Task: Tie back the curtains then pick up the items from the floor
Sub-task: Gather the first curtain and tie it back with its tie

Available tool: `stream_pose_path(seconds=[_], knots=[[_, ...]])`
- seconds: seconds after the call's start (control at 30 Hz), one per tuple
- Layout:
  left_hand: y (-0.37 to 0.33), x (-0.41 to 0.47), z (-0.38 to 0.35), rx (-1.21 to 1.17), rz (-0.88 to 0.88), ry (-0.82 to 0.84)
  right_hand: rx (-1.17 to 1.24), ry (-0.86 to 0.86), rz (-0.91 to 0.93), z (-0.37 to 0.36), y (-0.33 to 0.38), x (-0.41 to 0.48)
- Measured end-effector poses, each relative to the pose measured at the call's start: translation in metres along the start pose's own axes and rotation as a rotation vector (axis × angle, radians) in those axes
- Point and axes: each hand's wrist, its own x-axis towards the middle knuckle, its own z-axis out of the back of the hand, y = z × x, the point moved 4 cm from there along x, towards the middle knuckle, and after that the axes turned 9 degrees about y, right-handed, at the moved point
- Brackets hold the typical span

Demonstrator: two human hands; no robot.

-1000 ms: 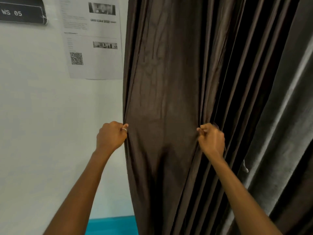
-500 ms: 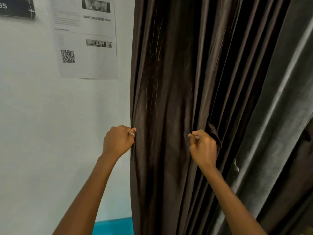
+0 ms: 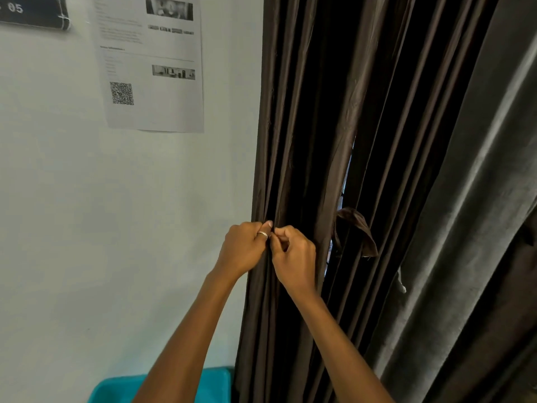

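Note:
A dark brown curtain (image 3: 313,117) hangs in tight vertical folds right of the white wall. My left hand (image 3: 242,251), a ring on one finger, grips the curtain's left edge at about waist height. My right hand (image 3: 295,258) sits right beside it, fingers curled round a bunch of gathered folds, the two hands touching. A short brown fabric strap (image 3: 356,231) dangles loose from the curtain just right of my hands. A grey curtain (image 3: 476,199) hangs further right. No floor items are in view.
A printed sheet with a QR code (image 3: 151,62) and a dark sign (image 3: 32,11) are fixed to the white wall at upper left. A turquoise plastic object (image 3: 216,383) sits low by the wall, under my left forearm.
My right hand has swept left across the brown curtain, bunching the folds against my left hand. The flat panel between the hands is gone and a narrow gap shows by the strap.

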Motion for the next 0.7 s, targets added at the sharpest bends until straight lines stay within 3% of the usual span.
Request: stream_pose_path(seconds=[0.1,0.17,0.27,0.5,0.57,0.7], knots=[[-0.008,-0.003,0.001,-0.058,0.073,0.041,-0.008,-0.008,-0.010,0.000,0.001,-0.002],[-0.018,-0.001,0.005,0.028,0.115,0.055,-0.014,-0.013,-0.016,0.000,0.002,-0.004],[-0.031,0.007,0.011,0.212,0.111,0.065,-0.025,-0.034,-0.023,0.000,0.004,-0.007],[-0.029,0.005,0.011,0.279,0.088,-0.005,0.022,0.050,-0.009,0.010,0.006,-0.010],[-0.026,0.005,0.015,0.295,0.086,-0.015,0.035,-0.051,-0.020,0.030,0.007,-0.014],[-0.020,0.002,0.023,0.323,0.074,-0.026,-0.055,-0.447,-0.157,0.084,0.001,-0.021]])
